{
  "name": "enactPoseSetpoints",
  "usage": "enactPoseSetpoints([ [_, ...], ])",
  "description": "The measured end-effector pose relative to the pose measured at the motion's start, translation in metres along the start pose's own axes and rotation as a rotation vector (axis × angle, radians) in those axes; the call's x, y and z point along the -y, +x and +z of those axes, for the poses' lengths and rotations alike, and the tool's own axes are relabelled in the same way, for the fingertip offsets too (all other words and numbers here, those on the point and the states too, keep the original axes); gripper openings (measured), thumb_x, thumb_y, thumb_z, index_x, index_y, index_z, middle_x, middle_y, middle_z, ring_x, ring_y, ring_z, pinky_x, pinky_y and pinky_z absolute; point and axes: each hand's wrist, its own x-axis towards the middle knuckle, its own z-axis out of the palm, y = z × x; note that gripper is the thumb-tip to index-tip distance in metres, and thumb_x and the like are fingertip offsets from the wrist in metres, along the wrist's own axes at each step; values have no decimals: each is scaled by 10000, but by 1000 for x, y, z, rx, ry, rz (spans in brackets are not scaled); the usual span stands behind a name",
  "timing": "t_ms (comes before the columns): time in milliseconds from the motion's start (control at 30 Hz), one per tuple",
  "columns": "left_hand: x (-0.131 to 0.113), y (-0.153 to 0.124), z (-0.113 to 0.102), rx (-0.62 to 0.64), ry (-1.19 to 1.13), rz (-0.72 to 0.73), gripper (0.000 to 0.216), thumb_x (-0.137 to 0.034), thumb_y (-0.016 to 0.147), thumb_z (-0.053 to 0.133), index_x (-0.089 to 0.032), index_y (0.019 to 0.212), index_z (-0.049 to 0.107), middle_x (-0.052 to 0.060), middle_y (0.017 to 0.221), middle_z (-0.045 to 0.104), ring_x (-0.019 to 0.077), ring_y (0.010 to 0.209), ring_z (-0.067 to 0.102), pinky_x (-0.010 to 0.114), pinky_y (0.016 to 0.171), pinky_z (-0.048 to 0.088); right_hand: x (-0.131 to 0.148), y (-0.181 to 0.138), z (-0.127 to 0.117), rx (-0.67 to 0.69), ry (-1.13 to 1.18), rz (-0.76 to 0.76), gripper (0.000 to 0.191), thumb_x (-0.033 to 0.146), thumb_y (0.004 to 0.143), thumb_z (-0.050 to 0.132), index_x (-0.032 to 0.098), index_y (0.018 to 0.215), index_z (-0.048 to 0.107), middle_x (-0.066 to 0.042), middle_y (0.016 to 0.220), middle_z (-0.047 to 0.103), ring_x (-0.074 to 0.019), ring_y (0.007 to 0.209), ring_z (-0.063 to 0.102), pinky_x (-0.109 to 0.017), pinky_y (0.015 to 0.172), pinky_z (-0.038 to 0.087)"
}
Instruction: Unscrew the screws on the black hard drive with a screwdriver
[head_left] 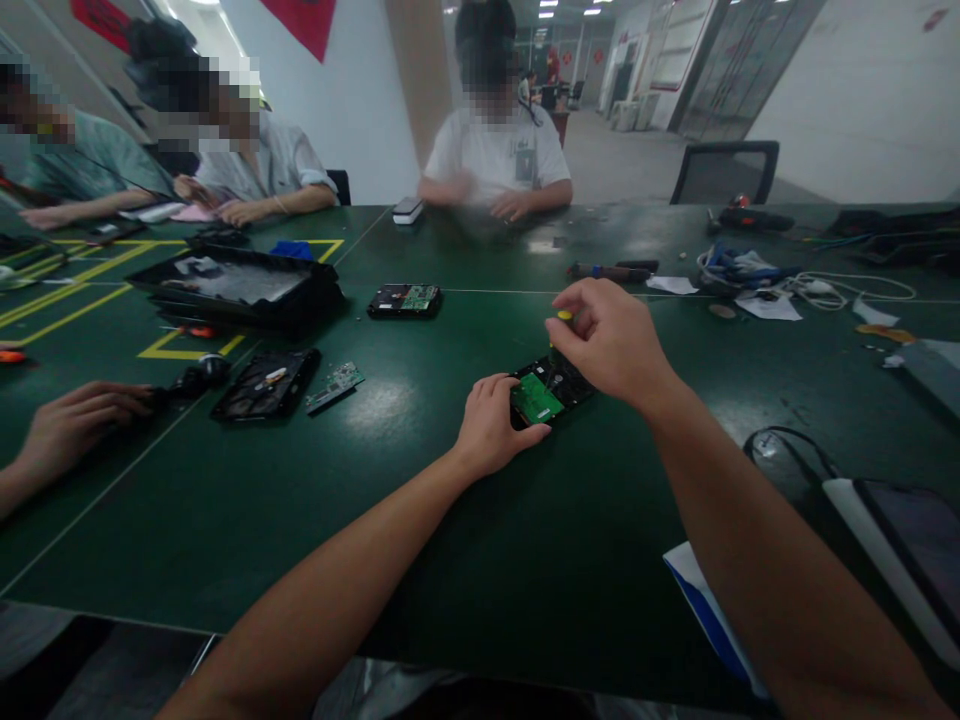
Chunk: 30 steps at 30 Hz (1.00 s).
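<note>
On the green table lies a hard drive [538,398] with its green circuit board facing up. My left hand [491,425] grips its near left end, thumb along the front edge and fingers over the far side. Above the drive's right part, my right hand [611,335] pinches a small screwdriver [564,316] with a yellow handle, held upright. The tip of the screwdriver is hard to make out against the dark casing. Further left are a second hard drive [403,300], a loose circuit board [335,387] and an opened black casing [266,384] with small parts in it.
A black tray [236,285] stands at the left, near another person's hand [90,420] by a dark object. Tools [611,271], papers and cables [750,275] lie at the far right. A tablet-like device [907,550] is near my right forearm. People sit across the table.
</note>
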Motion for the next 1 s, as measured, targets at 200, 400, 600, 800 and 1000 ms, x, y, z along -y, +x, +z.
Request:
enactPoseSetpoints([
  [200, -2, 0, -1, 5, 3, -3, 702, -494, 815, 859, -183, 1377, 576, 171, 1482, 609, 374, 1437, 527, 571, 1227, 436, 1, 1, -5, 71, -9, -22, 94, 282, 899, 682, 244, 967, 736, -73, 989, 700, -243, 837, 638, -412, 785, 513],
  [400, -1, 0, 1, 2, 10, 5, 710, -503, 815, 853, -166, 1375, 575, 186, 1473, 613, 373, 1431, 531, 561, 1229, 436, 1, 2, -13, 131, 34, -43, 127, 333, 916, 711, 262, 987, 790, -47, 975, 749, -218, 789, 651, -388, 755, 514],
  [600, 0, 0, 1, -1, 18, 4, 701, -499, 812, 857, -185, 1374, 579, 175, 1477, 614, 375, 1433, 531, 569, 1234, 432, 3, 1, -14, 152, 106, 38, 210, 376, 950, 669, 260, 1051, 812, -48, 934, 783, -227, 789, 686, -368, 696, 508],
  [800, 1, 0, 0, 12, 11, 5, 717, -510, 819, 847, -153, 1379, 579, 191, 1473, 610, 371, 1430, 525, 548, 1232, 434, 2, 1, -6, 187, 282, 189, 183, 410, 941, 697, 232, 939, 739, -35, 840, 758, -180, 653, 645, -326, 595, 483],
  [1000, -1, 0, -1, 15, 7, 1, 711, -518, 829, 839, -158, 1384, 579, 187, 1477, 607, 370, 1436, 521, 546, 1238, 428, -4, 2, -5, 217, 282, 183, 302, 519, 953, 700, 237, 852, 746, -23, 785, 737, -182, 665, 639, -321, 600, 476],
])
